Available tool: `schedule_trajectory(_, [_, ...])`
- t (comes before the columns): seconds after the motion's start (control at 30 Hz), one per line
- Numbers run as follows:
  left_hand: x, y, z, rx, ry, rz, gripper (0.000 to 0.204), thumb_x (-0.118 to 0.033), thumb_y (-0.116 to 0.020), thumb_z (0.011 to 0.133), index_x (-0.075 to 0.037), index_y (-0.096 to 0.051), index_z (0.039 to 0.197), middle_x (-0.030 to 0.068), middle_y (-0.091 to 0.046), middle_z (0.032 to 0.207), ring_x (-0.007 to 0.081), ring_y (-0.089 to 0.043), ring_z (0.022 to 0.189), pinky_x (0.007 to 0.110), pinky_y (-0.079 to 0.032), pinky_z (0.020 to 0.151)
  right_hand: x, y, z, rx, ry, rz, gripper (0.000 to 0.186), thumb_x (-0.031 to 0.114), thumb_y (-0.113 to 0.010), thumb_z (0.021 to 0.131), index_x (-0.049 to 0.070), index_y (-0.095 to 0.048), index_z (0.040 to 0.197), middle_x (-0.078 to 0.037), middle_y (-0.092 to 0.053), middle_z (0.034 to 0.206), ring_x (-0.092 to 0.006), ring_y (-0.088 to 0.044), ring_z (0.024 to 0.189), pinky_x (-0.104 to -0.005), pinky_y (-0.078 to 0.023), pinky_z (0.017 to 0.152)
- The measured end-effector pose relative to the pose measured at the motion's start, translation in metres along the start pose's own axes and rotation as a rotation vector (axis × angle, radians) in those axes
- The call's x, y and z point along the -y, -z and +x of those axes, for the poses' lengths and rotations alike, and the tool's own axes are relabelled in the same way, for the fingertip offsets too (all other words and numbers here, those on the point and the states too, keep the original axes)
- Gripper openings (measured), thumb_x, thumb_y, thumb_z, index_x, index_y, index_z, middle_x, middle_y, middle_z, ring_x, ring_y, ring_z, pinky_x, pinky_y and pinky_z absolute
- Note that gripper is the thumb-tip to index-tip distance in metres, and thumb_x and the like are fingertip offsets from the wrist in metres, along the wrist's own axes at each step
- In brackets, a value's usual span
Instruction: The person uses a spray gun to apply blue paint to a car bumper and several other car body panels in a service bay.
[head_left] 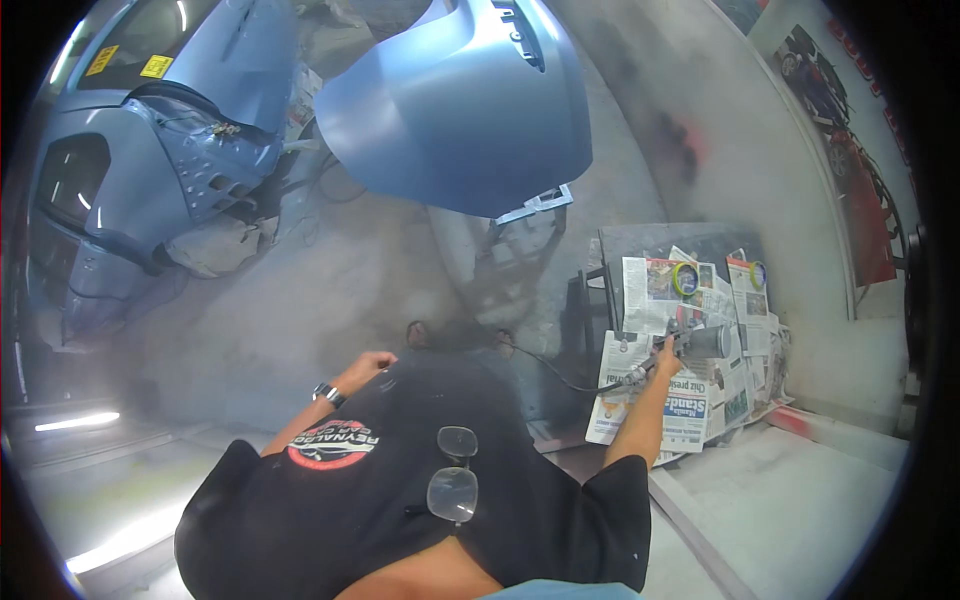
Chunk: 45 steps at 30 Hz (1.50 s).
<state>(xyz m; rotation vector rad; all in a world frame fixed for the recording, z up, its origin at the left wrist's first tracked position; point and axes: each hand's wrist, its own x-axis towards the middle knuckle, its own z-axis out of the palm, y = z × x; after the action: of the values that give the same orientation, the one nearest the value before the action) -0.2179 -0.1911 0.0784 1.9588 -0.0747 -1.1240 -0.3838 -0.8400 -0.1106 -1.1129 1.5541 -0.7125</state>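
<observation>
My right hand [669, 358] is closed around a grey spray gun [708, 343], held just over newspapers [655, 415] spread on a stand at my right. Whether the gun rests on the papers I cannot tell. A dark air hose [555, 374] runs from the gun back toward my body. In front of my body, my left hand [374, 364] is held with its fingers curled in, and nothing shows in it. A watch [328, 394] sits on that wrist. Two rolls of tape, one [685, 279] nearer and another [757, 276] farther right, lie on the newspapers.
Ahead, a blue car panel [455, 110] is propped on a stand [510, 250]. At the far left is a blue car body [120, 170], opened up, with paper around it. A paint-stained wall [700, 120] rises on the right. Glasses [453, 492] hang from my shirt collar.
</observation>
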Motion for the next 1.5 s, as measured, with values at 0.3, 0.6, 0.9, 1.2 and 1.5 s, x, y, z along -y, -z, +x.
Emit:
schedule_trajectory(0.3, [-0.042, -0.014, 0.042, 0.234, -0.127, -0.056, 0.029, -0.020, -0.070, 0.094, 0.000, -0.070, 0.115, 0.0050, -0.073, 0.103, 0.0110, -0.064, 0.093, 0.031, -0.051, 0.083, 0.013, 0.040, -0.060, -0.512, 0.575, -0.590, 0.060, 0.044, -0.066, 0.093, -0.008, -0.061, 0.123, -0.025, -0.067, 0.116, -0.0407, -0.063, 0.107, -0.0470, -0.048, 0.094])
schedule_trajectory(0.6, [-0.014, -0.007, 0.118, 0.557, -0.044, 0.121, 0.041, -0.031, -0.072, 0.088, 0.000, -0.070, 0.115, 0.0050, -0.072, 0.101, 0.0120, -0.065, 0.089, 0.030, -0.052, 0.075, 0.050, -0.055, -0.297, 0.748, 0.827, -0.402, 0.022, 0.018, -0.063, 0.096, -0.002, -0.070, 0.103, -0.013, -0.071, 0.095, -0.0228, -0.067, 0.084, -0.0362, -0.053, 0.078])
schedule_trajectory(0.9, [-0.030, 0.005, 0.117, 0.568, -0.053, 0.206, 0.045, -0.030, -0.066, 0.089, 0.004, -0.067, 0.120, 0.0088, -0.071, 0.108, 0.0158, -0.064, 0.094, 0.035, -0.051, 0.083, 0.002, -0.119, -0.347, 1.619, -0.274, -0.516, 0.019, 0.014, -0.063, 0.093, 0.000, -0.073, 0.101, -0.005, -0.072, 0.093, -0.0141, -0.063, 0.087, -0.0349, -0.051, 0.077])
schedule_trajectory(1.2, [-0.005, 0.013, 0.118, 0.500, -0.195, 0.225, 0.039, -0.031, -0.058, 0.098, 0.002, -0.066, 0.118, 0.0107, -0.071, 0.108, 0.0168, -0.063, 0.098, 0.037, -0.049, 0.087, 0.062, -0.131, -0.387, 1.795, 0.201, -0.746, 0.028, 0.014, -0.068, 0.091, -0.008, -0.070, 0.106, -0.006, -0.072, 0.091, -0.0106, -0.063, 0.080, -0.0306, -0.051, 0.072])
schedule_trajectory(1.5, [-0.057, 0.041, 0.066, -0.192, -0.161, -0.326, 0.047, -0.048, -0.057, 0.101, -0.002, -0.067, 0.104, 0.0041, -0.060, 0.080, 0.0135, -0.054, 0.076, 0.033, -0.045, 0.068, 0.067, -0.131, -0.390, 1.727, 0.252, -0.817, 0.032, 0.016, -0.059, 0.095, -0.005, -0.065, 0.119, -0.009, -0.068, 0.109, -0.0174, -0.061, 0.098, -0.0337, -0.048, 0.086])
